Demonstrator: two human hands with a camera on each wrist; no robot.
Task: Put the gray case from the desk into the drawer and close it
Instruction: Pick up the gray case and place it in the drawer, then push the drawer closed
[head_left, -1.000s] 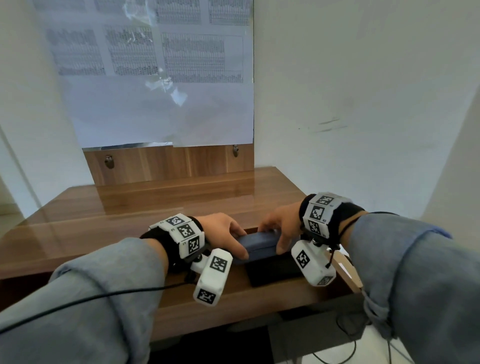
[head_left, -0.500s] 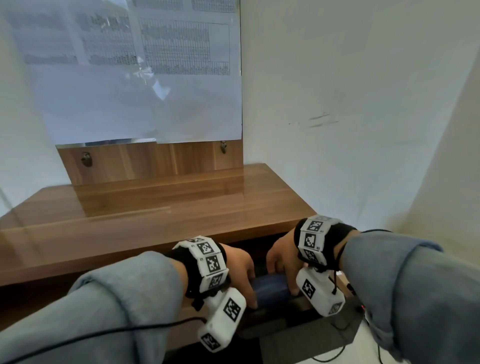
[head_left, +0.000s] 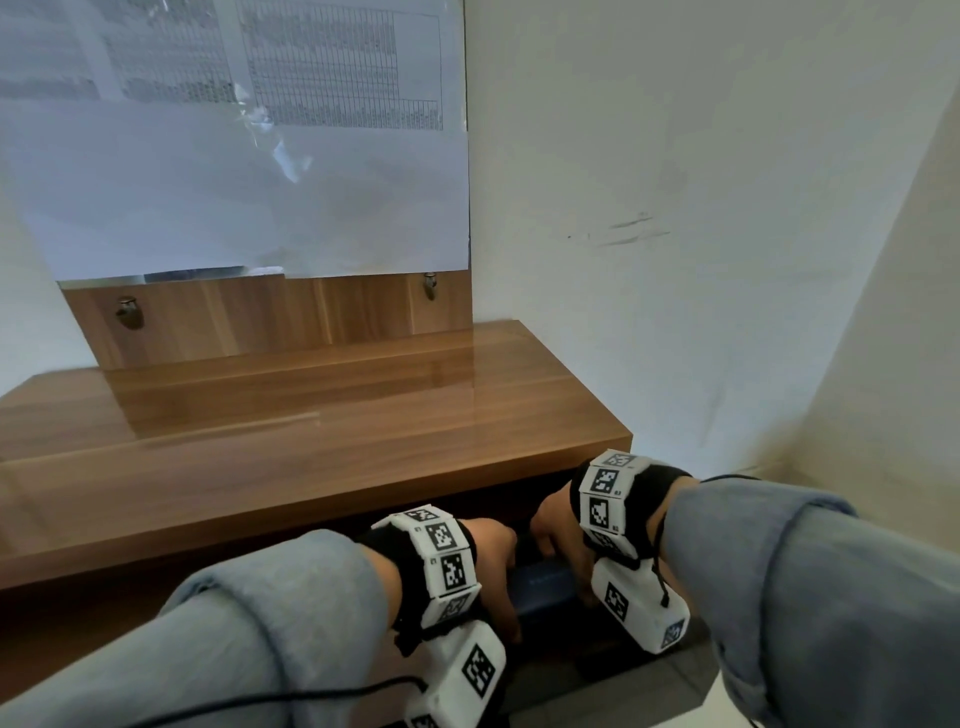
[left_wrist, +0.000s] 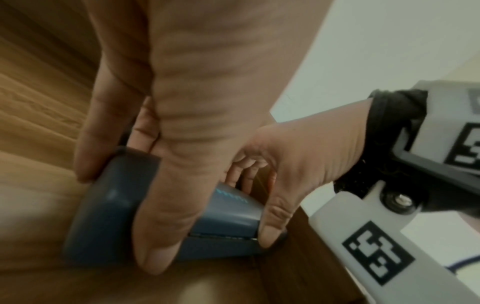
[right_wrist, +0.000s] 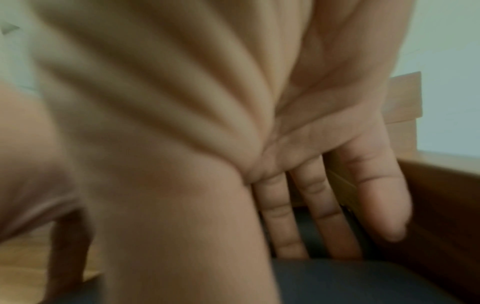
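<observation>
The gray case (head_left: 543, 584) is a slate-blue hard box held low in the open drawer (head_left: 566, 652), under the front edge of the desk top (head_left: 311, 441). My left hand (head_left: 493, 566) grips its left end, thumb on the near side and fingers behind. In the left wrist view the case (left_wrist: 226, 218) lies on or just above a wooden surface (left_wrist: 64, 283); contact is unclear. There my left hand (left_wrist: 116, 205) clamps one end and my right hand (left_wrist: 270, 195) pinches the other. The right wrist view shows my right hand (right_wrist: 324, 232) with fingers reaching down onto the dark case (right_wrist: 363, 283).
A wooden back panel (head_left: 260, 322) with taped paper sheets (head_left: 249, 182) rises behind the desk. A white wall (head_left: 675, 260) closes the right side, close to the desk's end. Gray floor (head_left: 660, 691) shows below the drawer.
Both hands have carried the case down from desk-top height to below the desk's front edge, into the drawer. The head view has tilted and moved closer.
</observation>
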